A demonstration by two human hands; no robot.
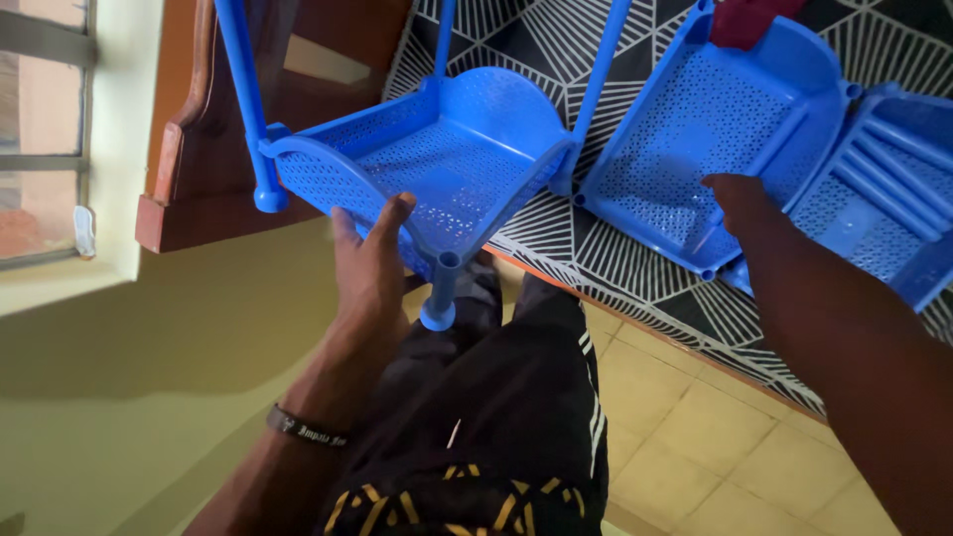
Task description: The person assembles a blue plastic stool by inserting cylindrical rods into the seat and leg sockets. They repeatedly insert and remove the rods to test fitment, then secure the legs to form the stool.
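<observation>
My left hand (370, 260) presses its fingers against the front rim of a blue perforated plastic shelf tray (447, 159) that has blue poles (244, 94) fitted in its corners; one short pole (440, 290) sticks down toward my lap. Further right, my right hand (740, 201) rests on the edge of a second blue perforated tray (695, 119), which lies on a black-and-white patterned mat (615, 263). A third blue slatted tray (884, 189) lies to its right.
A brown wooden furniture piece (189, 149) stands at the left by a cream wall and window (40, 129). Tan floor tiles (695, 447) lie beyond the mat. A dark red cloth (745, 20) sits at the top. My dark patterned trousers (496, 427) fill the bottom centre.
</observation>
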